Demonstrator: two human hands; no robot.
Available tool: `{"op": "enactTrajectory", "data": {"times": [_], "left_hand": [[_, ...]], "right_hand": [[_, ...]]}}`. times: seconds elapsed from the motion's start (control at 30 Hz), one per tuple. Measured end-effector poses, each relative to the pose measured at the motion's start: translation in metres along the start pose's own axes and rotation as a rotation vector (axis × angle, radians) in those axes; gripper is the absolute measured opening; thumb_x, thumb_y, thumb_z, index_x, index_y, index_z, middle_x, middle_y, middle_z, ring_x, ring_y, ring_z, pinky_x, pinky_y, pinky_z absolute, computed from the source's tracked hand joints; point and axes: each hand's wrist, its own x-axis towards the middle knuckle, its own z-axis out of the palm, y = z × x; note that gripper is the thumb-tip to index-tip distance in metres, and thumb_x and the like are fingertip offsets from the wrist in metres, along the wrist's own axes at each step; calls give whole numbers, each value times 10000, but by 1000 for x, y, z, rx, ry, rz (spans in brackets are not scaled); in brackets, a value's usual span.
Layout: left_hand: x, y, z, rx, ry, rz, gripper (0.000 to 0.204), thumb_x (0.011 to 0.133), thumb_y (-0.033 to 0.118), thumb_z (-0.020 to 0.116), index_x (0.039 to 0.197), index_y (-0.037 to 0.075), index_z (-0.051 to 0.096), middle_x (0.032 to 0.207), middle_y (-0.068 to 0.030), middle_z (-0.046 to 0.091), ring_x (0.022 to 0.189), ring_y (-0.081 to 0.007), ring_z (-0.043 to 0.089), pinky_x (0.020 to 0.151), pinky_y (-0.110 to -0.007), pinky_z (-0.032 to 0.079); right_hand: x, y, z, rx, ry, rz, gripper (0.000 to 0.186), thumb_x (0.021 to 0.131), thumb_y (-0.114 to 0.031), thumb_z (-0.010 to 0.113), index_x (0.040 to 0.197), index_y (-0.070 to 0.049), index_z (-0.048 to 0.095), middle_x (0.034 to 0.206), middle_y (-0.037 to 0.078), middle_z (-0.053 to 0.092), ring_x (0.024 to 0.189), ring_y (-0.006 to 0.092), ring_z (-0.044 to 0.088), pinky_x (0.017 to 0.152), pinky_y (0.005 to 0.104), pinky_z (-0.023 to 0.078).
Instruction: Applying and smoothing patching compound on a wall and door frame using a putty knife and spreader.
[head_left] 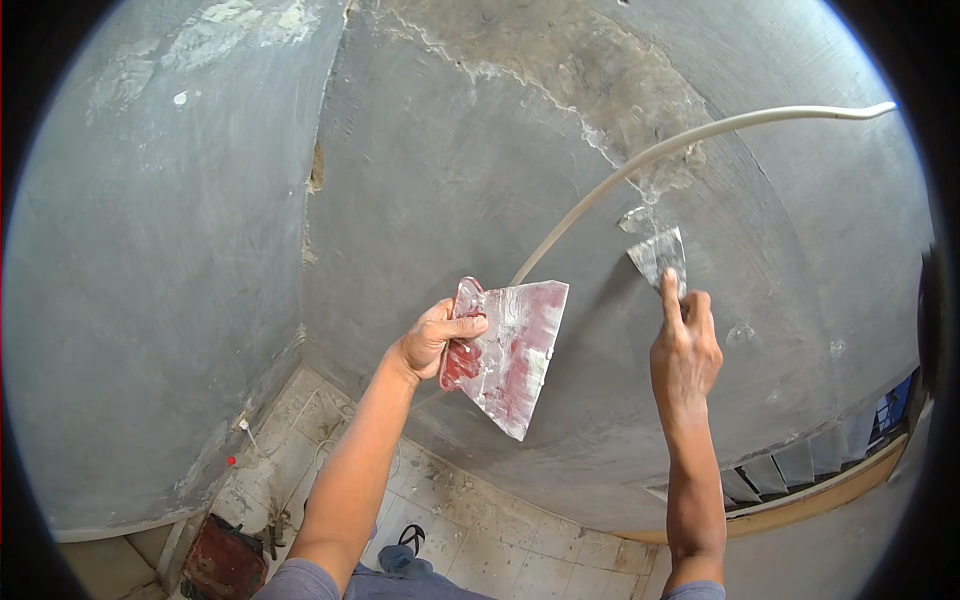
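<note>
My left hand (435,340) grips a wide red plastic putty spreader (518,350) by its handle end, thumb on top. White paste smears its flat face and long edge. My right hand (686,345) is closed round a small putty knife (660,258), the index finger stretched along its metal blade. The handle is hidden in the palm. The blade's far edge is at the grey wall (450,170), just below a whitish patch; whether it touches I cannot tell. A ragged crack (600,145) runs down toward that patch from a bare brownish area.
A pale hose or cable (650,155) arcs across in front of the wall. Down on the tiled floor (500,550) lie debris and thin cords. A dark red container (222,560) stands lower left. Wooden-edged louvres (800,470) are at the lower right.
</note>
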Motion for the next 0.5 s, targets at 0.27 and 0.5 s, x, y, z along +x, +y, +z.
{"op": "enactTrajectory", "data": {"times": [0.27,0.5], "left_hand": [[-1,-2,-2,-10,-80,-21,224,863,101,654,1064,25,588,926,-18,623,852,-114,621,803,-300,516],[6,-11,2,-69,-50,-27,256,864,85,644,1101,10,581,965,-44,637,856,-138,631,810,-313,519]], "right_hand": [[34,-25,-9,39,24,-41,507,753,46,606,1238,-102,632,877,47,525,734,171,588,561,321,522],[35,-24,-10,-102,-143,-39,502,760,11,613,1248,-107,625,952,52,505,725,169,552,553,285,523]]}}
